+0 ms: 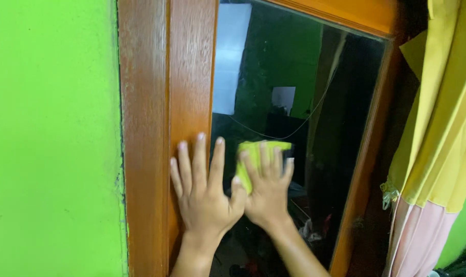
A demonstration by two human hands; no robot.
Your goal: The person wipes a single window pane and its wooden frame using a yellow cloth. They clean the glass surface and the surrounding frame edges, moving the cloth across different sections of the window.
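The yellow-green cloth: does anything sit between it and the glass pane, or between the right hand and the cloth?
Nothing visible. The right hand presses the yellow-green cloth flat against the glass pane. The left hand lies beside it on the wooden frame, not between.

Yellow-green cloth (256, 154) mostly hidden under right hand (266, 187); only top and left edge show. Both forearms cut off by bottom edge. Glass pane (305, 102) dark, reflections blurred, shapes behind unreadable. Yellow curtain (443, 118) cut off top and right. Dark object (463, 261) bottom right too cropped to tell.
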